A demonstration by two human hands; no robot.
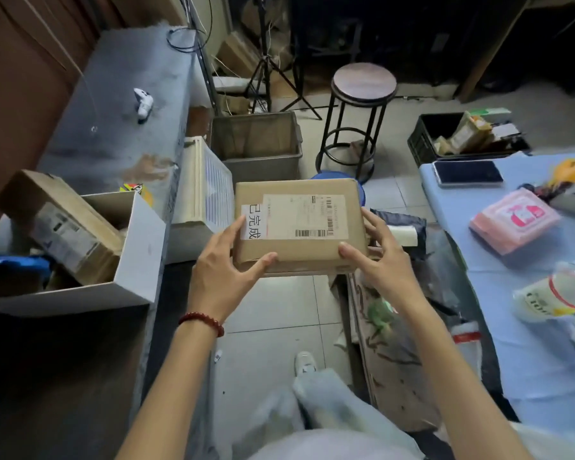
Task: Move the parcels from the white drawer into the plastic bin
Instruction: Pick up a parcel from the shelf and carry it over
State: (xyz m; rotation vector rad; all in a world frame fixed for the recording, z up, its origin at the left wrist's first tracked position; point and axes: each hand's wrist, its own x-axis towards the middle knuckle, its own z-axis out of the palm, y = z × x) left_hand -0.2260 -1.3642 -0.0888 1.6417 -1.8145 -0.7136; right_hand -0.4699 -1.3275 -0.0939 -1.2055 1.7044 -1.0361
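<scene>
Nearest of all are the person's pale trouser legs and one white shoe (304, 363) on the tiled floor. Both forearms reach forward from there, the left wrist wearing a red bead bracelet (202, 322).

The left hand (226, 267) grips the near left corner of a cardboard parcel (299, 227), thumb lying on the top face and fingers wrapped up the left side. The right hand (379, 257) clamps the opposite corner the same way, thumb on top and fingers along the right edge. The parcel is held level in the air above the floor, with its shipping label facing up.

To the left, the white drawer (140, 257) stands open, and a second parcel (70, 234) leans tilted inside it. On the right, a blue-covered tabletop (478, 283) carries a pink packet (515, 220) and, further back, a dark phone (468, 173).

Just beyond the held parcel sits the grey plastic bin (256, 144); what lies in its bottom I cannot make out in the dim light. A white ribbed container (213, 190) stands just beside it on the left.

Further off stand a round-topped stool (362, 84), a black crate (425, 144) holding boxes and a tripod (266, 61). A small white controller (143, 101) lies on the grey surface at the far left.
</scene>
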